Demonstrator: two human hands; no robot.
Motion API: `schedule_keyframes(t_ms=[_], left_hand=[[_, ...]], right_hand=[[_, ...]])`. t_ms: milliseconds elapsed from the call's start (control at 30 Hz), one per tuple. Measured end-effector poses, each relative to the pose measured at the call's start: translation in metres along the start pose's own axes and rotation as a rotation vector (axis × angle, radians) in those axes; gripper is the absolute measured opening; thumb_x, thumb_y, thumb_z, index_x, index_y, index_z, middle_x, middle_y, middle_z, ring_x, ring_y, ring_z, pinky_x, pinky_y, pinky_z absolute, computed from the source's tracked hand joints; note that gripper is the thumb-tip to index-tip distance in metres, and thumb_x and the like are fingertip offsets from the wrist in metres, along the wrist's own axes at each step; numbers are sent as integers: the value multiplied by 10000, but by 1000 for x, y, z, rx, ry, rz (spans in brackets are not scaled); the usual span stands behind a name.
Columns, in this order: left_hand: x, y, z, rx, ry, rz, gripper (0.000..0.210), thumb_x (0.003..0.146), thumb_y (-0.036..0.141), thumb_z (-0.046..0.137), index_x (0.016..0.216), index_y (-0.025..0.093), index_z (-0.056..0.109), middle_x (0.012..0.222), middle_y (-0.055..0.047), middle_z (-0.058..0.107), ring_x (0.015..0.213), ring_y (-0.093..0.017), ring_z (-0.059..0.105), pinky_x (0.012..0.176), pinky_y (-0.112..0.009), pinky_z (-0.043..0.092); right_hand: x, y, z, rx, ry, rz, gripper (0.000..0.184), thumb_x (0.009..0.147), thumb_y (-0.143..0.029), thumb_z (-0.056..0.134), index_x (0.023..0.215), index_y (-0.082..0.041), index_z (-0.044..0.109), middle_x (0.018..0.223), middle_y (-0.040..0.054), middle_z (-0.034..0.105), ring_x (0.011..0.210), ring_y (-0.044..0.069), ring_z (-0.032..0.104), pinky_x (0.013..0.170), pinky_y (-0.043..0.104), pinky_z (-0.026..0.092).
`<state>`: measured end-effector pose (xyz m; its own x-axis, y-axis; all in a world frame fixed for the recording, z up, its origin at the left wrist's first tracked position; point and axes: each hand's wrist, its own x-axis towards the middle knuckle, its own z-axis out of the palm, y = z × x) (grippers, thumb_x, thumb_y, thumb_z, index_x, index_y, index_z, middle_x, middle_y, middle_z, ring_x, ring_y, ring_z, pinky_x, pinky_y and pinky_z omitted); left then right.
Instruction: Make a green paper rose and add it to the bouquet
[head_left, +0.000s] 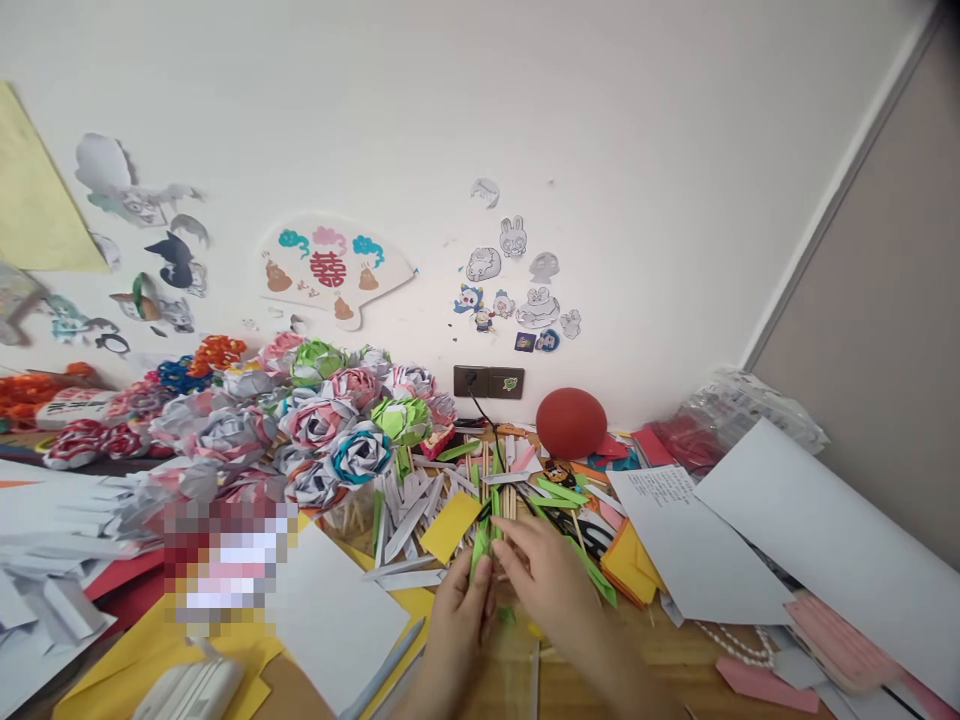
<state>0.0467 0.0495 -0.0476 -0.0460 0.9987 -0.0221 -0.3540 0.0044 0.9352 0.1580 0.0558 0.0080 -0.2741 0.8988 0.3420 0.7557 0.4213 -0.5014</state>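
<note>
My left hand [459,612] is closed around a folded green paper strip [481,548], with the thumb lying along it. Close beside it, my right hand [546,572] has its fingertips pinched at the strip's upper right side, and the exact grip is partly hidden. Just beyond my fingers lie wooden sticks [511,500] and a yellow paper square [451,527]. White folded paper strips [409,525] are heaped to the left of my hands. More green folded strips [592,572] lie to the right.
Paper flowers [360,455] are piled at the left back. A red round object [571,423] stands by the wall near a socket [489,382] with a black cable. White sheets [709,545] and a pink phone-like item [840,640] lie right; a whitish device [191,688] is front left.
</note>
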Motion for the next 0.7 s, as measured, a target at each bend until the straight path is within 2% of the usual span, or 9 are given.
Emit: schedule_keyframes(t_ms=[67,233,333,400,500,633,700], left_hand=[[-2,-1,0,50,-24,-40,395,608,574,673,666,197,571,383,95,362,333,-79,300,351,-200,214],[-1,-2,-2,120,-114,-30,432,630,611,629,597,193,524,413,86,376,362,-75,292,384,-202,211],[0,2,-2,107,-147,-25,452,608,610,651,560,184,507,426,82,388,380,-71,297,414,-207,230],[-1,7,0,94,-193,-26,442,592,582,685,551,171,528,452,55,445,423,-87,367,461,-218,284],[-6,15,2,-16,-286,-88,395,626,512,701,556,157,543,484,28,473,466,-97,405,498,-224,302],[-13,24,2,-321,-429,-281,349,671,437,693,563,137,552,503,24,442,430,-64,334,452,-204,213],[-14,28,1,-348,-460,-286,352,702,447,662,583,124,588,549,-10,495,461,-81,395,470,-210,249]], right_hand=[[0,1,4,109,-4,-38,330,887,-212,413,1155,-188,605,1027,86,646,964,202,574,822,291,432],[-1,2,12,122,-59,10,347,878,-154,382,1130,-142,620,1002,108,647,965,209,569,841,309,434],[0,3,6,129,-78,-41,291,870,-167,412,1010,-173,668,958,85,663,931,201,578,825,307,438],[1,5,1,202,-58,-72,273,864,-164,415,872,-181,688,909,71,674,896,194,586,813,308,443],[1,8,-3,400,-48,-96,291,863,-168,406,754,-188,675,902,60,679,888,183,598,819,306,452],[-1,12,-4,560,-97,-115,272,860,-183,414,786,-187,675,958,66,669,925,181,604,849,311,450],[-1,13,-6,589,-115,-119,274,871,-207,412,804,-177,676,962,77,661,920,183,606,839,310,456]])
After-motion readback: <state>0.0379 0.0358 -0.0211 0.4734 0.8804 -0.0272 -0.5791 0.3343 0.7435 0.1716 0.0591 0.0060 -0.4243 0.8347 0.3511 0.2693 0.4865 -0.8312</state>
